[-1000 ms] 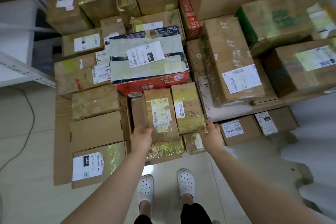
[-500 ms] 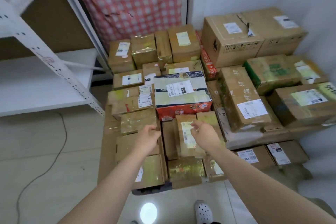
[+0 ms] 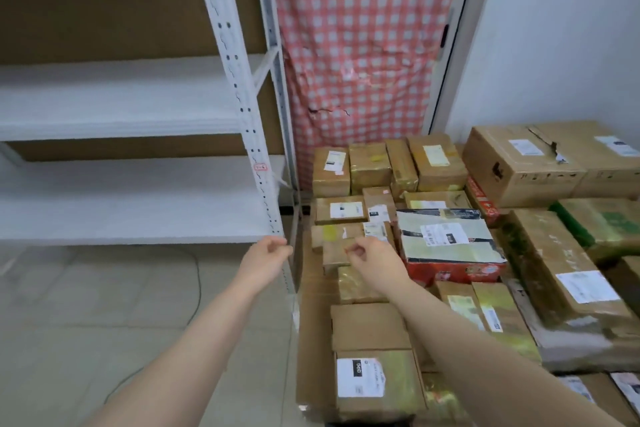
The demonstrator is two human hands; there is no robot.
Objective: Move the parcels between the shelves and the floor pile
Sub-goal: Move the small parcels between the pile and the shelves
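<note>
- Shelves [image 3: 131, 204]: white metal rack at left, two boards in view, one above the other. A perforated upright [image 3: 239, 87] stands at the near corner.
- Floor pile [image 3: 367, 326]: brown cardboard parcels [image 3: 374, 381] packed tight on the floor tiles [image 3: 104, 322], right of the rack and running back to the wall. Well over a dozen; overlap prevents an exact count.
- Back row: four small ones side by side, against the red-checked cloth [image 3: 363, 45].
- One red-sided box [image 3: 446, 239], label up, sits mid-pile on top of others, long axis left to right.
- One long parcel [image 3: 561, 274] right of it, tilted, long axis from far left to near right.
- Large carton [image 3: 519, 163] at back right; one green-wrapped parcel [image 3: 602, 229] in front of it.
- Left hand [image 3: 265, 258]: in the air just beside the lower part of the upright, fingers loosely curled, holding nothing.
- Right hand [image 3: 372, 258]: over the pile's left part, fingers loosely curled, holding nothing.
- One cable [image 3: 200, 281] lies on the tiles.
</note>
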